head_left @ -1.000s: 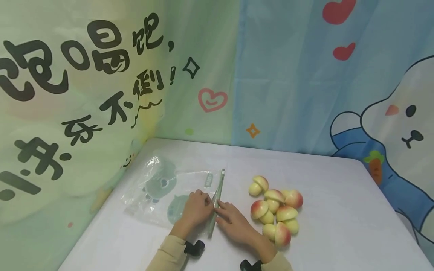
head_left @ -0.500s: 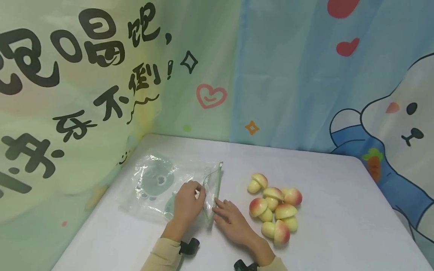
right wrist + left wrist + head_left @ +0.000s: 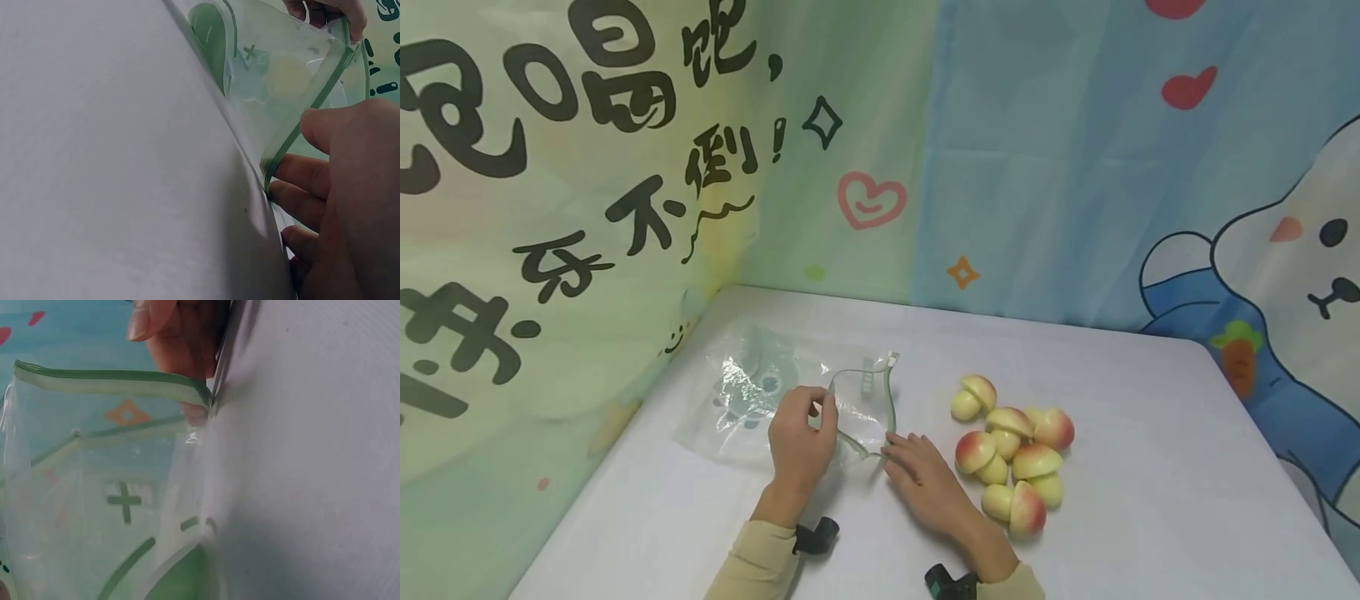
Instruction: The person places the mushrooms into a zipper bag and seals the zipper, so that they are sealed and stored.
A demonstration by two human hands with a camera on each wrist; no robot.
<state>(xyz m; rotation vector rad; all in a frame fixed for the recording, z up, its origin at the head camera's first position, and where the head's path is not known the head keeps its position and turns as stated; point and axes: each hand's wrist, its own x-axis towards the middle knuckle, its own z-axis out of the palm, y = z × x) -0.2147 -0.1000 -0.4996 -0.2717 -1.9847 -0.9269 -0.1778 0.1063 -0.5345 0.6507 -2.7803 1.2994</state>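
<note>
- The clear zip bag [image 3: 752, 404] lies left of the mushroom-shaped pieces [image 3: 1034, 460], mouth gaping toward them.
- The left hand [image 3: 801, 437] pinches one lip; the right hand [image 3: 928, 487], fingers loosely spread, touches the other.
- The film looks light, limp, slippery; the green zip rim [image 3: 892, 404] probably grips best.
- Glare obscures any contents.

Clear plastic bag [image 3: 756, 390], green-printed, green-rimmed, lying on white table [image 3: 1150, 467], mouth gaping wide
</note>
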